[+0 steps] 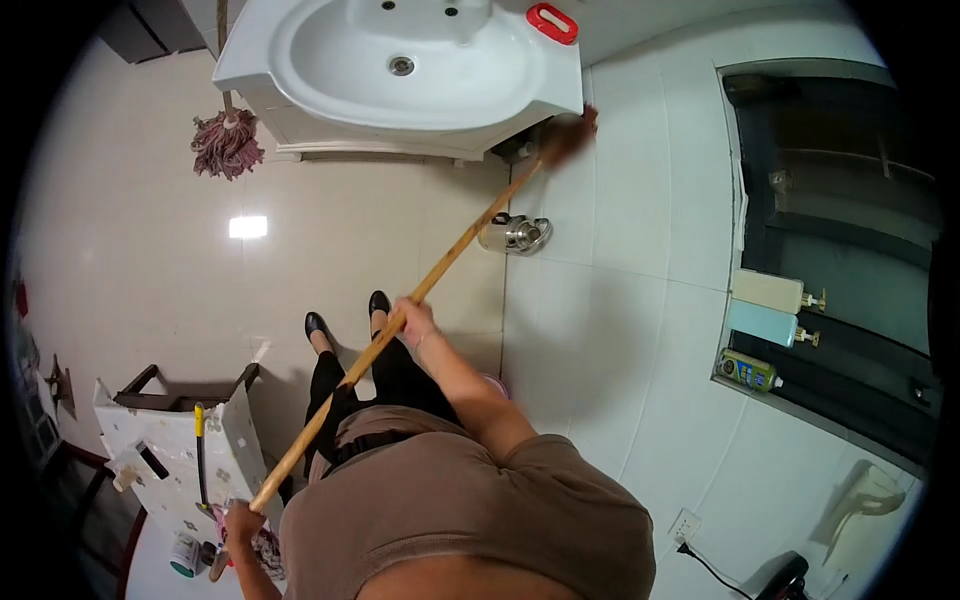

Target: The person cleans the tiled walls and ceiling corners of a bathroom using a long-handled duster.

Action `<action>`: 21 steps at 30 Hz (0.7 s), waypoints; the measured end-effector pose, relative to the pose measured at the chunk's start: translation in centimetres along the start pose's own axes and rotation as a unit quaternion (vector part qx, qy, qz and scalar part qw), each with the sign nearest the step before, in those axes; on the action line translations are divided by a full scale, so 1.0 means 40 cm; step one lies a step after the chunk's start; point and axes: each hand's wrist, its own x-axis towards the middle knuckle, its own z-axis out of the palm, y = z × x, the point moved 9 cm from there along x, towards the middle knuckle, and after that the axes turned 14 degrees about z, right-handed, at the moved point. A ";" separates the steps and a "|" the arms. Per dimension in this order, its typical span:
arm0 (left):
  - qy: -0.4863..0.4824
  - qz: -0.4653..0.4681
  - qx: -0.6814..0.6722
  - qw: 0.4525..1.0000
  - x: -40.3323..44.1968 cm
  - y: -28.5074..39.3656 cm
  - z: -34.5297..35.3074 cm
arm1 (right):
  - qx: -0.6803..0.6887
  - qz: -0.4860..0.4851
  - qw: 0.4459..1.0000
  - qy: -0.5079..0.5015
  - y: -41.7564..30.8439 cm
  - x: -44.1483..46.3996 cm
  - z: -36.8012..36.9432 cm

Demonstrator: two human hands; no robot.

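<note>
A long wooden pole [446, 262] slants across the view, from beside my left hip up to the right end of the washbasin. My right hand [415, 318] is wrapped round its middle, in front of my legs. Near the lower end, my left hand [242, 522] is closed round it too. At the far end is a blurred reddish-brown head [566, 138], against the wall by the basin cabinet; whether it is a mop or a brush I cannot tell. A metal thermos jug [518, 233] stands just below the pole, close to the wall.
A white washbasin [555, 85] holds a red-rimmed item [552, 23]. A pink mop [228, 145] hangs at its left. The cloth-covered table [150, 420] carries a yellow-handled tool [201, 450]. Pump bottles [765, 325] line the wall recess. A plug [688, 548] sits low right.
</note>
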 end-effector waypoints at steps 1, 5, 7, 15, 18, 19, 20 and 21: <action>0.000 0.020 0.032 0.999 -0.025 -0.025 0.000 | 0.003 -0.005 1.000 -0.007 0.052 -0.024 -0.002; 0.040 -0.021 -0.030 0.999 -0.097 -0.048 -0.060 | 0.038 0.059 0.994 0.080 0.152 -0.035 -0.041; 0.054 -0.014 -0.018 0.998 -0.067 -0.030 -0.110 | 0.036 0.044 0.996 0.063 0.109 0.003 -0.008; 0.060 0.022 0.036 0.997 0.013 0.002 -0.227 | 0.056 0.033 0.997 0.040 0.003 0.077 0.048; 0.068 0.028 0.045 0.996 -0.040 -0.059 -0.205 | 0.079 0.052 0.995 0.027 0.134 0.059 0.025; 0.073 0.016 0.041 0.996 -0.060 -0.106 -0.183 | 0.101 0.046 0.993 0.037 0.173 0.031 0.019; 0.080 0.002 0.036 0.996 -0.075 -0.141 -0.165 | 0.121 0.040 0.991 0.046 0.204 0.002 0.015; 0.081 0.005 0.037 0.996 -0.077 -0.152 -0.147 | 0.122 0.058 0.990 0.029 0.225 -0.018 0.018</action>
